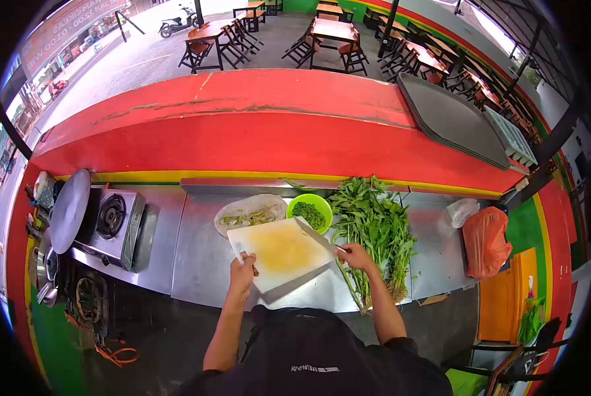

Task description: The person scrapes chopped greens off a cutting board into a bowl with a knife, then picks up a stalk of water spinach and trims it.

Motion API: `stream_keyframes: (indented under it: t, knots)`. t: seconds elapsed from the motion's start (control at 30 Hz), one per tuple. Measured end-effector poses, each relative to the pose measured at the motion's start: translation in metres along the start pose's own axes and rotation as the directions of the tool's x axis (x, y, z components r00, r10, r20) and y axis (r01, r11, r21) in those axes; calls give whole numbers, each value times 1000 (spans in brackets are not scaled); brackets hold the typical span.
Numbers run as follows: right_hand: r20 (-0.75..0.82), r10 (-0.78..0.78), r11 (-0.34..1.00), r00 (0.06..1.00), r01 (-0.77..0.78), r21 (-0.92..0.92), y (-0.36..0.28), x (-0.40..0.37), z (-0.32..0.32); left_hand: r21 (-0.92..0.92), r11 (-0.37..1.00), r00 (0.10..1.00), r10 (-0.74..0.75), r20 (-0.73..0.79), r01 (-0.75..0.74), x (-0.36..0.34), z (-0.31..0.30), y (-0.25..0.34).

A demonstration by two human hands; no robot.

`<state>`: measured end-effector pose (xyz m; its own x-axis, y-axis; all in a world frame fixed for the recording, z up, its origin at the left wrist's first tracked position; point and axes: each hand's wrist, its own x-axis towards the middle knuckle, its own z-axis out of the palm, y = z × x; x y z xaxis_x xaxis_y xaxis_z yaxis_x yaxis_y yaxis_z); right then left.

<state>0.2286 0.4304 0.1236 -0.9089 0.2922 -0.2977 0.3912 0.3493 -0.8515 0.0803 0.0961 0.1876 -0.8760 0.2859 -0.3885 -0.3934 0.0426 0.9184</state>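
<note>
My left hand (243, 266) grips the near left edge of a white cutting board (279, 251) stained yellow in the middle, which lies on the steel counter (190, 257). My right hand (355, 256) holds a knife (315, 236) by the handle, its blade lying across the board's right corner. A large bunch of leafy green stalks (374, 231) lies just right of the board. Behind the board stand a green bowl of chopped greens (310, 212) and a clear bag of trimmings (249, 212).
A gas stove (114, 224) and a round metal lid (70, 210) stand at the left. An orange plastic bag (485, 241) and a white bag (462, 211) lie at the right. A red ledge (256, 125) with stacked grey trays (450, 122) runs behind the counter.
</note>
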Motion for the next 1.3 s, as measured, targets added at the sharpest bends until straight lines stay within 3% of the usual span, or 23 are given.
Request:
stream_keyframes:
  t: [0.17, 0.2, 0.23, 0.3, 0.37, 0.43, 0.47, 0.6, 0.7, 0.87, 0.9, 1.0, 1.03, 1.1, 1.3]
  knots:
    - [-195, 20, 988, 981, -49, -148, 23, 17, 6, -4, 1000, 999, 4, 36, -4, 4, -14, -9]
    - [-178, 133, 980, 975, -156, -120, 18, 18, 5, -10, 1000, 998, -2, 61, 2, 2, -19, -5]
    - [-173, 132, 981, 976, -154, -121, 15, 15, 7, -18, 1000, 996, -8, 84, 9, -1, -22, -2]
    - [-273, -22, 993, 962, -9, -114, 9, 11, 10, -52, 998, 997, -34, 73, 38, -4, -28, -2]
    - [-239, -55, 993, 969, 28, -117, 5, 5, 10, -23, 999, 998, -21, 52, 22, -6, -37, -7]
    - [-124, -26, 996, 992, 36, 83, -14, -10, 7, -36, 999, 999, -9, 36, 10, -10, -37, -8]
    - [-35, 79, 986, 996, -73, 153, -33, -21, 3, -43, 999, 1000, -7, 23, 8, -13, -36, -9]
    - [97, -95, 995, 991, 97, -16, -15, -19, 2, -107, 994, 999, 33, -11, -34, -13, -33, -21]
    - [-5, -96, 995, 995, 96, -28, 11, 0, 9, -61, 998, 1000, 13, -28, -15, -18, -27, -18]
    - [-181, -103, 958, 978, 49, -283, 19, 18, 4, -67, 997, 999, 25, -27, -27, -26, -23, -21]
    - [-180, -110, 957, 977, 55, -283, 11, 15, 3, -75, 997, 999, 24, -38, -27, -26, -23, -22]
    - [-108, -134, 991, 985, 132, -23, -7, 5, 2, -57, 998, 997, 34, -66, -38, -31, -17, -19]
    - [-99, -138, 990, 985, 137, -23, -10, 2, 0, -59, 998, 997, 34, -76, -39, -31, -16, -21]
    - [68, -84, 996, 994, 82, 28, -17, -9, -5, -75, 996, 993, 49, -103, -57, -29, -12, -22]
    - [55, -133, 991, 990, 133, 7, 12, 2, 5, -60, 998, 997, 20, -76, -25, -34, -9, -20]
